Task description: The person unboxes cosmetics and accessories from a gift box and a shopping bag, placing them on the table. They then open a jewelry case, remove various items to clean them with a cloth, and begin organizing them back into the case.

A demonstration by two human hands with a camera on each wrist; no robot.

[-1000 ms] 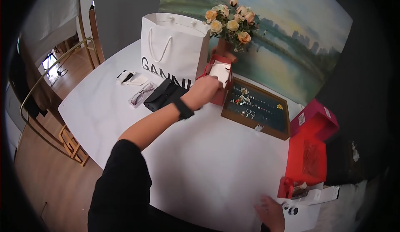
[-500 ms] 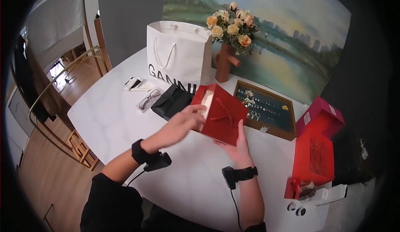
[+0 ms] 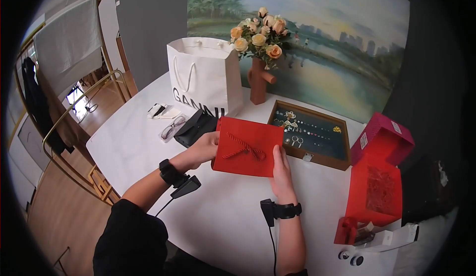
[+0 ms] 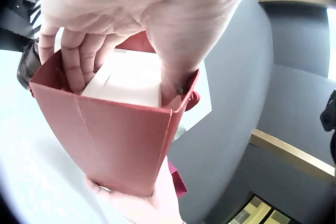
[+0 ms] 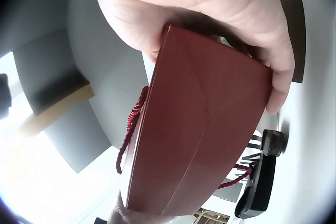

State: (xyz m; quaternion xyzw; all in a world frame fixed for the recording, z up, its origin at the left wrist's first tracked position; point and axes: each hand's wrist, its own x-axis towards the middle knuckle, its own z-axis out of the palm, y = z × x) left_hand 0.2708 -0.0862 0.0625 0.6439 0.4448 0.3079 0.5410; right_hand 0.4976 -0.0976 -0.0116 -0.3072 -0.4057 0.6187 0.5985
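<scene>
Both hands hold a red paper gift bag [image 3: 248,149] on its side over the table, its broad face with a twisted rope handle [image 3: 246,149] towards the head camera. The bag's mouth points left. My left hand [image 3: 202,150] reaches into that mouth; in the left wrist view its fingers and thumb lie on either side of a white box [image 4: 128,77] inside. The lower part of the box is hidden in the bag. At the bag's bottom end, my right hand [image 3: 281,174] grips it, thumb on one face and fingers on the other, as the right wrist view shows.
Behind the bag lie a black case [image 3: 196,128], glasses [image 3: 173,128] and a white shopping bag [image 3: 206,77]. A brown vase [image 3: 258,82] with roses and a framed jewellery case [image 3: 312,137] stand further back. At right are a magenta box [image 3: 379,139] and red box [image 3: 374,189].
The red gift bag has come from beside the vase to the front of me and turned onto its side. My right hand has moved up from the lower right to grip its bottom.
</scene>
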